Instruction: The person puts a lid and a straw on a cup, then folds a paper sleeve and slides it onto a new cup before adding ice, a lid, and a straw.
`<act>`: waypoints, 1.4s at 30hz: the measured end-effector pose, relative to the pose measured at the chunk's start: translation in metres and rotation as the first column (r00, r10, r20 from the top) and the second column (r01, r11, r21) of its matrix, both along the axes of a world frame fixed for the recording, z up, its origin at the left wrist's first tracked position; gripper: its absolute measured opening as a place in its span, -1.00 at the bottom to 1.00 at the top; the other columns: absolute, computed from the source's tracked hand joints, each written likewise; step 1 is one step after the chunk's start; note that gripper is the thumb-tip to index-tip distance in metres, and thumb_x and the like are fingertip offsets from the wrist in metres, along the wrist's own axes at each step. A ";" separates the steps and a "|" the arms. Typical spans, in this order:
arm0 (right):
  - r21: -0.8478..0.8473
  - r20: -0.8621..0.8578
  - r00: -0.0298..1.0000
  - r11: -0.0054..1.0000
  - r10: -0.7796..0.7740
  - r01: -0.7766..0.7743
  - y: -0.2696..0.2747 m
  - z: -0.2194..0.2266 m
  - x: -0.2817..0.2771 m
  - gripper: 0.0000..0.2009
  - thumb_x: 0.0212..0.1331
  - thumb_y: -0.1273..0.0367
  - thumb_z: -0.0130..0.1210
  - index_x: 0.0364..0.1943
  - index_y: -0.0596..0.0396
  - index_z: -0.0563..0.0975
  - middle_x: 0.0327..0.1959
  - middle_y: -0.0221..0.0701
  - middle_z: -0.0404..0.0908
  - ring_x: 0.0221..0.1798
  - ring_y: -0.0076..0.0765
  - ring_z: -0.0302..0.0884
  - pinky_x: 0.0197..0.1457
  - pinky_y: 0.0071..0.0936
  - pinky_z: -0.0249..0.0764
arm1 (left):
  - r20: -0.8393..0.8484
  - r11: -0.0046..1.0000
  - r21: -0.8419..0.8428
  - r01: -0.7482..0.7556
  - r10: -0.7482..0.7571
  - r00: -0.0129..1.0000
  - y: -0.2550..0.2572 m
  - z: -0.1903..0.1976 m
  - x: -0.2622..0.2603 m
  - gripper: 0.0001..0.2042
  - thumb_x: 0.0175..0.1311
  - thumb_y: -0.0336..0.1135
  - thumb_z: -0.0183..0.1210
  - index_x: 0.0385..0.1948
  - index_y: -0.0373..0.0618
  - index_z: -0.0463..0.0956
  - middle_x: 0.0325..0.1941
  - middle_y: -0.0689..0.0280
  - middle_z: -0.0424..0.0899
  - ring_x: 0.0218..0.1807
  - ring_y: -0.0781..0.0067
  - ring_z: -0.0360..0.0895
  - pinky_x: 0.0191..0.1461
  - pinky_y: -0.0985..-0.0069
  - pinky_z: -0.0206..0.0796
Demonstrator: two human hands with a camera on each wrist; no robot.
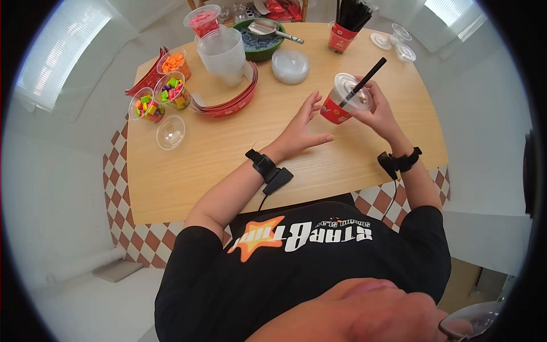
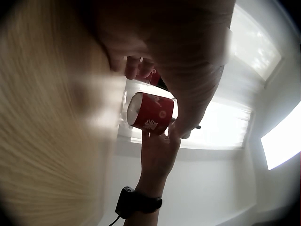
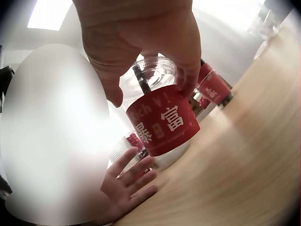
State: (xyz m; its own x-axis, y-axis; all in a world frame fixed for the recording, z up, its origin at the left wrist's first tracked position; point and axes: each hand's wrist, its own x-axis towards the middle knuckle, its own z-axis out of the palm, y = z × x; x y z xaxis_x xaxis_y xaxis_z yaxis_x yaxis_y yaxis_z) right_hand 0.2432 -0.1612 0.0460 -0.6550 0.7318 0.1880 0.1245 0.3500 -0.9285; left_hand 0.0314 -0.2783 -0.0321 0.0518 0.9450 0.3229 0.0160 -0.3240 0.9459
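Hands on my feed: the right hand [image 1: 378,111] has thumb and fingers pinching a drink cup [image 1: 335,108] up by its clear lid [image 1: 346,81]. That cup leans at an angle over the table [image 1: 171,182], in front of the person, with a printed red wrap [image 3: 162,120] around it and a black straw [image 1: 373,71] poking out the top. Its pale underside shows in my left wrist view.

Over to the left hand [image 1: 299,128]: fingers spread, thumb well out, gripping nothing, just beside the cup with a gap between.

Moving outward, I've got stacked lids [image 1: 290,65] beyond that hand. To their left, curved red sleeves [image 1: 228,107] lie in front of a tall cup stack [image 1: 219,48]. Farther left, two tubs of mixed bright pieces [image 1: 172,97] stand by a tub of orange pieces [image 1: 176,62], a domed lid [image 1: 171,134] lying nearer the person.

Along the far side: a tub of pink pieces [image 1: 203,21], a green bowl [image 1: 262,57] with a metal scoop [image 1: 266,27] resting on it, then a straw holder [image 1: 341,41] crammed full. Loose lids [image 1: 401,34] sit at the far right corner.
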 end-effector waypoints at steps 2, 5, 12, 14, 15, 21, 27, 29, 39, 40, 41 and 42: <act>0.096 -0.032 0.987 0.983 0.158 -0.154 -0.027 0.001 -0.021 -0.29 -0.03 0.37 0.44 0.23 0.13 0.28 0.26 -0.28 0.35 0.34 -0.26 0.32 0.39 -0.31 0.28 | 0.070 1.000 -0.011 0.016 -0.015 0.997 -0.006 0.017 -0.001 -0.08 0.12 -0.22 0.43 0.44 -0.22 -0.03 0.41 0.09 0.27 0.42 0.26 0.25 0.47 0.31 0.11; 0.247 0.150 0.963 0.935 0.224 -0.256 -0.037 0.009 -0.034 -0.21 -0.05 0.35 0.45 0.30 0.09 0.25 0.30 -0.26 0.32 0.41 -0.18 0.24 0.46 -0.19 0.17 | 0.174 1.000 -0.003 0.014 -0.013 0.985 -0.003 0.016 -0.006 -0.10 0.05 -0.23 0.47 0.41 -0.18 0.06 0.36 0.12 0.35 0.38 0.33 0.31 0.44 0.37 0.14; 0.245 0.071 0.969 0.937 0.238 -0.248 -0.014 0.057 -0.047 -0.61 0.28 0.35 0.18 0.15 0.15 0.41 0.10 -0.30 0.54 0.19 -0.36 0.47 0.27 -0.35 0.37 | 0.046 0.993 0.036 -0.115 0.114 0.992 -0.004 0.012 -0.006 -0.26 0.01 -0.26 0.45 0.24 -0.21 0.25 0.16 0.15 0.52 0.21 0.32 0.47 0.29 0.39 0.29; 0.234 0.025 0.967 0.939 0.254 -0.253 -0.012 0.077 -0.051 -0.79 0.39 0.45 0.04 0.05 0.19 0.49 -0.06 -0.38 0.65 -0.09 -0.57 0.56 0.02 -0.58 0.47 | 0.045 0.991 0.056 -0.124 0.122 0.992 -0.003 0.012 -0.006 -0.28 0.01 -0.25 0.46 0.21 -0.21 0.27 0.13 0.15 0.53 0.18 0.32 0.49 0.28 0.40 0.31; 0.260 -0.016 0.976 0.944 0.217 -0.205 -0.004 0.088 -0.049 -0.77 0.38 0.46 0.04 0.06 0.20 0.48 -0.11 -0.37 0.67 -0.10 -0.56 0.56 0.00 -0.56 0.47 | 0.040 0.990 0.033 -0.138 0.137 0.990 -0.003 0.011 -0.006 -0.30 0.02 -0.24 0.45 0.19 -0.21 0.28 0.12 0.14 0.54 0.18 0.32 0.49 0.27 0.40 0.31; 0.455 -0.285 0.958 0.876 -0.030 0.163 0.061 0.136 -0.049 -0.70 0.37 0.44 0.09 0.13 0.23 0.42 -0.15 -0.30 0.71 -0.14 -0.56 0.60 -0.06 -0.64 0.51 | -0.021 0.982 -0.018 -0.190 0.190 0.982 -0.002 0.007 -0.009 -0.34 0.05 -0.20 0.44 0.15 -0.23 0.29 0.08 0.10 0.55 0.14 0.29 0.51 0.23 0.39 0.34; 0.350 -0.238 0.966 0.920 -0.097 0.178 0.088 0.097 -0.063 -0.67 0.36 0.45 0.11 0.11 0.23 0.32 -0.17 -0.22 0.69 -0.10 -0.47 0.64 -0.09 -0.58 0.60 | 0.076 0.983 -0.089 -0.160 0.167 0.983 -0.002 0.008 -0.008 -0.29 0.05 -0.18 0.45 0.19 -0.24 0.25 0.13 0.04 0.49 0.16 0.22 0.49 0.23 0.38 0.35; 0.323 -0.272 0.960 0.933 -0.066 0.156 0.076 0.093 -0.069 -0.68 0.36 0.45 0.11 0.09 0.22 0.30 -0.17 -0.22 0.67 -0.10 -0.46 0.64 -0.10 -0.57 0.61 | 0.042 0.977 -0.053 -0.207 0.209 0.977 -0.002 0.006 -0.008 -0.26 0.05 -0.18 0.45 0.22 -0.24 0.23 0.16 0.03 0.46 0.17 0.22 0.48 0.23 0.38 0.36; 0.540 -0.287 0.957 0.818 -0.039 0.195 0.051 0.095 -0.066 -0.72 0.37 0.47 0.10 0.06 0.20 0.33 -0.19 -0.29 0.68 -0.12 -0.48 0.65 -0.08 -0.58 0.58 | 0.061 0.984 -0.107 -0.145 0.152 0.986 -0.005 0.012 -0.009 -0.16 0.05 -0.13 0.46 0.31 -0.28 0.14 0.18 0.01 0.48 0.15 0.24 0.52 0.20 0.41 0.40; 0.574 -0.260 0.965 0.798 -0.036 0.185 0.053 0.091 -0.065 -0.72 0.36 0.46 0.10 0.06 0.19 0.34 -0.19 -0.30 0.68 -0.14 -0.50 0.65 -0.08 -0.59 0.56 | 0.062 0.985 -0.105 -0.139 0.146 0.987 -0.006 0.013 -0.009 -0.15 0.06 -0.13 0.45 0.32 -0.28 0.14 0.18 0.01 0.48 0.15 0.24 0.52 0.20 0.41 0.40; 0.575 -0.261 0.965 0.797 -0.038 0.187 0.053 0.086 -0.064 -0.72 0.36 0.46 0.10 0.06 0.19 0.34 -0.19 -0.30 0.68 -0.14 -0.50 0.65 -0.08 -0.59 0.56 | 0.062 0.985 -0.104 -0.137 0.144 0.988 -0.006 0.013 -0.009 -0.15 0.06 -0.13 0.45 0.32 -0.28 0.14 0.18 0.01 0.48 0.15 0.24 0.52 0.20 0.41 0.40; 0.580 -0.213 0.975 0.795 -0.065 0.180 0.052 0.082 -0.064 -0.72 0.35 0.46 0.12 0.06 0.17 0.35 -0.19 -0.32 0.69 -0.14 -0.52 0.65 -0.09 -0.60 0.55 | 0.059 0.986 -0.100 -0.134 0.141 0.988 -0.006 0.014 -0.010 -0.15 0.06 -0.12 0.45 0.32 -0.28 0.13 0.19 0.00 0.48 0.17 0.25 0.52 0.21 0.40 0.40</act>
